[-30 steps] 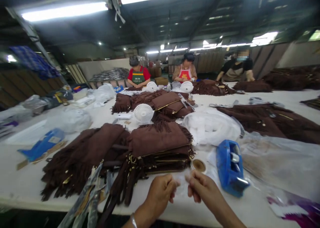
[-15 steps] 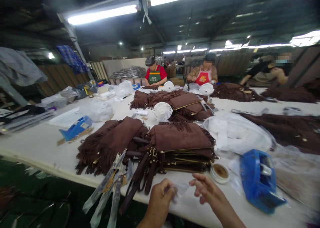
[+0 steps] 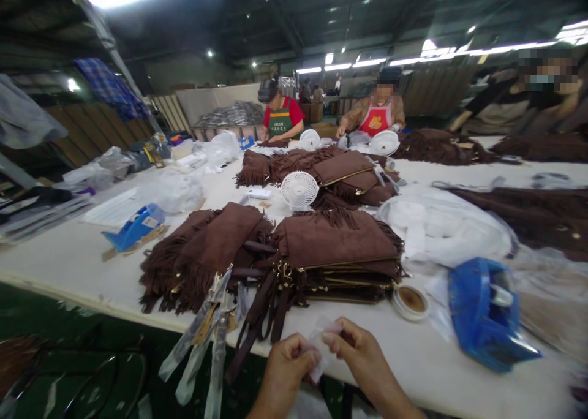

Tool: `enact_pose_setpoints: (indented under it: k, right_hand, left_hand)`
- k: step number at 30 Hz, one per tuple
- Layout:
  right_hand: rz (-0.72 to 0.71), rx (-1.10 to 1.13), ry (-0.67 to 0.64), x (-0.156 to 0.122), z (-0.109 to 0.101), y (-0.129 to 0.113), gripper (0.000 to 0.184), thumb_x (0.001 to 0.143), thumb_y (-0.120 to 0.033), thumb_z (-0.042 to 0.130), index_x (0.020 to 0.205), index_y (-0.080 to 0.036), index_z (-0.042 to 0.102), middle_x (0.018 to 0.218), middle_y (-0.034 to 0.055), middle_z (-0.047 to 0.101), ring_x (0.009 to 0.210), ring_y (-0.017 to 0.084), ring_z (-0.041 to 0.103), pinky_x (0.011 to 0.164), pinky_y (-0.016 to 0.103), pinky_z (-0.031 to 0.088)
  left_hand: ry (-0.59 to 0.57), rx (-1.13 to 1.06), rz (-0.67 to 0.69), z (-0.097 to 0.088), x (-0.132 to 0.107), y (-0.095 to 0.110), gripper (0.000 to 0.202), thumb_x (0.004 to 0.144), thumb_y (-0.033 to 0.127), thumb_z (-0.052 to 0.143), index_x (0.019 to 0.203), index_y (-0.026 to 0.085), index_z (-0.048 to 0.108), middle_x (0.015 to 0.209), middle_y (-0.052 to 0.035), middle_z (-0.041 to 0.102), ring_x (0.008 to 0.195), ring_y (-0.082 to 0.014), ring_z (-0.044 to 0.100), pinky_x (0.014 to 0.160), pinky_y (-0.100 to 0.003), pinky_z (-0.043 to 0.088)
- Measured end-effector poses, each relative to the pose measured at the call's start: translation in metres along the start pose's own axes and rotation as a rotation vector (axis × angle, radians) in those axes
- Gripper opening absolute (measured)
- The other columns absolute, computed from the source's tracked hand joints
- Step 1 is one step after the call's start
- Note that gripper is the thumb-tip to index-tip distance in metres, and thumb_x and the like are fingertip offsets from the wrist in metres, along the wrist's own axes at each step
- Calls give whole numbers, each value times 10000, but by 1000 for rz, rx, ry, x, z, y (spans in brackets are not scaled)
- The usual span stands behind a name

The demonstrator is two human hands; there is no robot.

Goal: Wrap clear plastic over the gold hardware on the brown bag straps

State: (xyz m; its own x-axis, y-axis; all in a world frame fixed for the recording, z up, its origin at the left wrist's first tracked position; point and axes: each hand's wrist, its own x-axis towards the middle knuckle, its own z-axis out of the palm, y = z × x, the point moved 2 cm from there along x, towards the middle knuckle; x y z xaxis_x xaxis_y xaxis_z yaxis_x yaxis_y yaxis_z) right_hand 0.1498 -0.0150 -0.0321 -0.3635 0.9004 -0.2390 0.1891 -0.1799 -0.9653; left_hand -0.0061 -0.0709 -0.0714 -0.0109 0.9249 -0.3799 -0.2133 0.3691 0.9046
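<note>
Between my two hands, over the table's near edge, is a small translucent plastic piece [image 3: 320,339], perhaps a little bag. My left hand [image 3: 289,367] pinches its left side, thumb against the fingers. On its upper right side, my right hand [image 3: 361,351] has thumb and forefinger closed. Just beyond lies a stack of brown fringed bags [image 3: 337,241] with gold zips and rings. Another pile of brown fringed bags [image 3: 202,260] sits to its left, plastic-wrapped straps [image 3: 214,345] hanging over the edge. Right of the stack stands a round tub [image 3: 410,301] with brown contents.
A blue tape dispenser [image 3: 482,315] stands at the right, and another blue dispenser [image 3: 133,226] at the left. White fans [image 3: 299,190] and more brown bags [image 3: 353,174] occupy the middle. Clear plastic bags [image 3: 450,229] lie right. Co-workers [image 3: 282,122] sit across the table.
My right hand has moved left and closed on the plastic piece; its fingers were apart before. My left hand still pinches it. The view has tilted slightly downward.
</note>
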Motion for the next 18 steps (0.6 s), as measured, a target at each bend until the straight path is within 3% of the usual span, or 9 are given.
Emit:
enact_pose_setpoints:
  k: [4,9,13,18]
  right_hand:
    - [31,86,-2,2,3,7,252,797,-374,591,647,-181,533,597,-33,501,600,122,459,590,239,368]
    - [93,79,35,6,9,12,280,788,-420,604,648,-189,528,559,-38,510,546,126,476,537,236,368]
    - [84,-30,34,8,20,9,317,802,-432,592,612,-193,506,549,-42,498,552,124,471,539,230,356]
    - [37,-183,10,9,40,4,260,791,-338,606,615,-191,484,572,-48,497,587,120,457,544,220,318]
  left_hand:
    - [-1,-34,19,0,-2,8,316,652,390,752,606,144,558,574,6,576,544,-107,460,540,-233,331]
    - [-38,197,41,2,-10,22,423,801,534,556,689,130,615,591,-31,610,577,-159,533,584,-273,366]
    - [-28,307,35,-12,-13,15,500,815,604,484,710,134,622,618,-40,617,592,-168,550,582,-278,360]
    - [-81,-48,-69,-32,-7,5,469,672,564,705,823,132,606,681,-35,650,582,-131,539,557,-240,344]
